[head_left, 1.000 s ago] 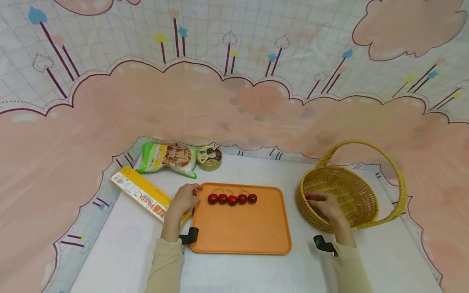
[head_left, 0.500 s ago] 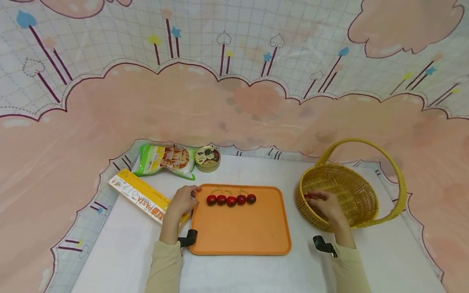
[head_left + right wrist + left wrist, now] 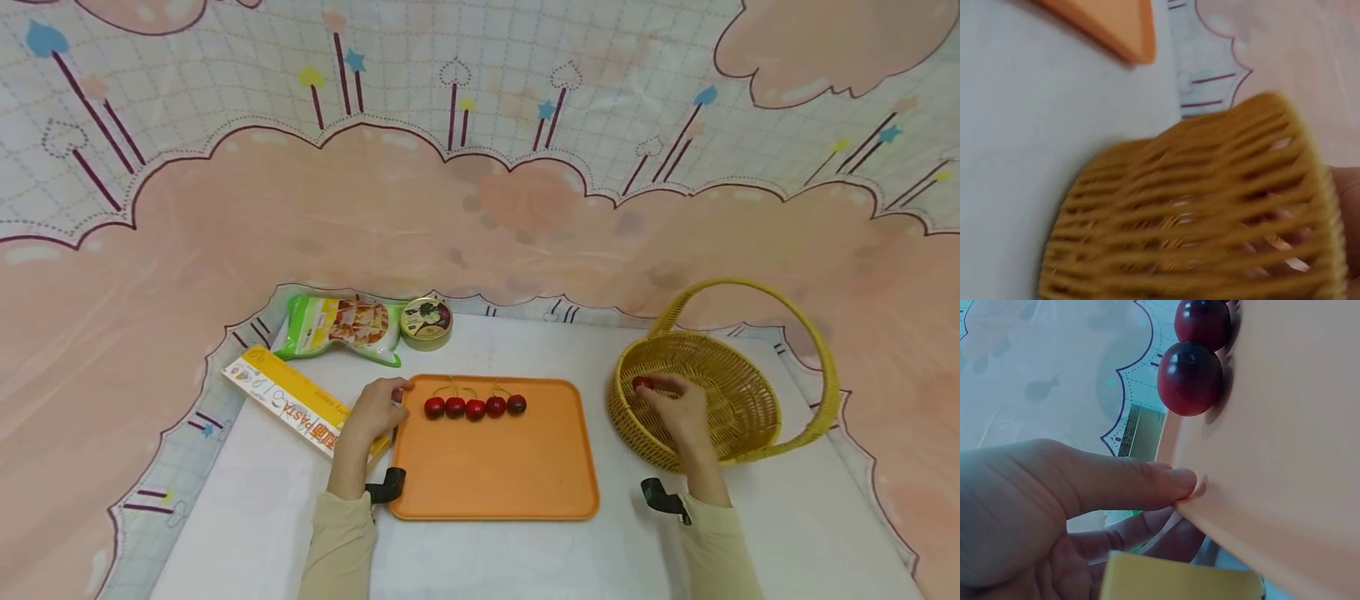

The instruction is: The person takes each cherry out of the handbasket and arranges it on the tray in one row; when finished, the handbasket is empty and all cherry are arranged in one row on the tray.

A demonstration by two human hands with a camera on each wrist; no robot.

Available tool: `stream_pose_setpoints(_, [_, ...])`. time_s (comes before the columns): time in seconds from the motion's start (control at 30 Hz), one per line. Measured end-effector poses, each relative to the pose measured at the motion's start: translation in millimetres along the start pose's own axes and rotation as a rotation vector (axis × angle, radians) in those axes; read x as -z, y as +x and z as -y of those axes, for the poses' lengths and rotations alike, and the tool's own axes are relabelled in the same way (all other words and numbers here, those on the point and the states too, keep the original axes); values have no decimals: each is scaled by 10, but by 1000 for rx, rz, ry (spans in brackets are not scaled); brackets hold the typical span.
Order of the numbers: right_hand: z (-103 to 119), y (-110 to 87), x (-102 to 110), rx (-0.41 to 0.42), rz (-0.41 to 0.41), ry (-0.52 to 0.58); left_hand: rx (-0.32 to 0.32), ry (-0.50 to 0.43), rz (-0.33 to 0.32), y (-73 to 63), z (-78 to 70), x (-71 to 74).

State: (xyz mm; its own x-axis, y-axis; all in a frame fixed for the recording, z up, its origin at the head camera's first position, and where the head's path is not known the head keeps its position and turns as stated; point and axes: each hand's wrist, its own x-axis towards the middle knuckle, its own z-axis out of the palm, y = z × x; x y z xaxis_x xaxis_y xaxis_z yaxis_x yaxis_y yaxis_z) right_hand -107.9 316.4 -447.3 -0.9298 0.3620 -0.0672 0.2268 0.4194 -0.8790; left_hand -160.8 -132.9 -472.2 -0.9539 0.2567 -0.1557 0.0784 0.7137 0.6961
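My left hand (image 3: 378, 410) pinches the left rim of an orange tray (image 3: 495, 479). In the left wrist view its thumb (image 3: 1147, 484) lies over the tray's edge, with the other fingers underneath. A row of several dark red cherries (image 3: 476, 410), some with stems, lies along the tray's far side. At the right, my right hand (image 3: 681, 408) reaches over the near left rim of a yellow wicker basket (image 3: 731, 383) and holds a cherry (image 3: 642, 383) at its fingertips. The right wrist view shows mostly the basket's woven wall (image 3: 1204, 219), blurred, which hides most of that hand.
Left of the tray lies a yellow and white pasta box (image 3: 292, 400), partly behind my left hand. A green and white food bag (image 3: 345, 325) and a round tin (image 3: 426, 323) stand at the back left. The basket's tall handle (image 3: 813, 350) arches up on the right.
My right hand has risen a little with the cherry, which now shows clear of the basket's inner wall. The left hand stays on the tray rim. The head view has shifted slightly.
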Motion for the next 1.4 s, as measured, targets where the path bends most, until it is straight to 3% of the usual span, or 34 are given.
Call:
stream_pose_setpoints(0.13, [171, -47, -127, 76, -105, 132, 5, -1, -7, -10, 35, 10])
stream_pose_setpoints(0.27, [331, -90, -304, 131, -61, 208, 23, -2, -5, -16, 61, 6])
stream_pose_setpoints(0.5, [451, -159, -678, 192, -3, 206, 22, -5, 0, -15, 62, -4])
stream_pose_setpoints(0.67, [406, -224, -990, 193, 64, 191, 32, -8, 6, 1, 32, -12])
stream_pose_setpoints(0.83, [260, -254, -1237, 108, 127, 152, 25, -13, 11, 10, 4, -14])
stream_pose_setpoints(1.03, [124, -281, -1347, 96, 112, 39, 25, -12, 15, 5, -6, -17])
stream_pose_setpoints(1.4, [151, -316, -1367, 87, 160, 35, 22, -13, 5, -2, 0, -3])
